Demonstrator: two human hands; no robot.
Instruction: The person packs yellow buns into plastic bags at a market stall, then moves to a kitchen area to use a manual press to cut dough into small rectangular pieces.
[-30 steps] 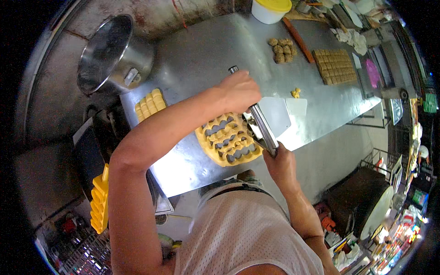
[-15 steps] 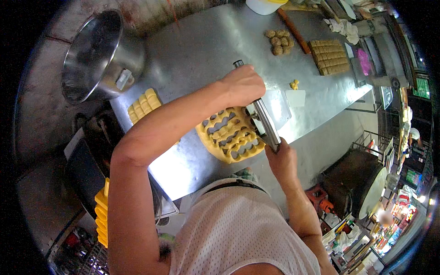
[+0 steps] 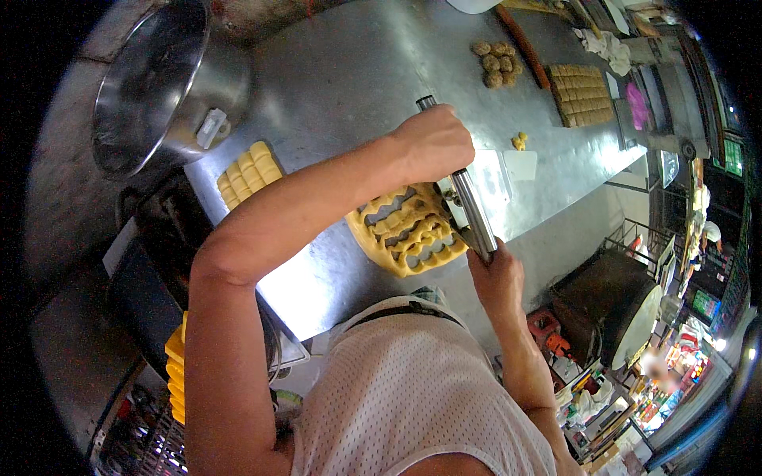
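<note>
My left hand (image 3: 435, 141) grips the upper end of a long steel bar-shaped tool (image 3: 471, 208), and my right hand (image 3: 496, 274) is closed round its lower end. Beneath and just left of the tool lies a yellow dough sheet (image 3: 425, 258) with rows of scalloped holes, the steel table showing through them. White flat scrapers (image 3: 520, 165) lie to the right of the tool, beside small yellow dough bits (image 3: 520, 141). A block of scored yellow dough (image 3: 246, 170) sits on the left, partly behind my forearm.
The steel worktable (image 3: 333, 79) carries a clump of brown balls (image 3: 498, 65), a long wooden rod (image 3: 525, 49), a scored brown slab (image 3: 579, 95) and a cloth (image 3: 609, 49). A large steel pot (image 3: 147, 87) stands left; yellow moulds (image 3: 176, 373) are below it. A dark round-topped stand (image 3: 595, 309) is lower right.
Both hands and the bar appear a little higher and farther right in the picture, still gripping. The view has shifted slightly, carrying the pot left and cutting off most of the white tub.
</note>
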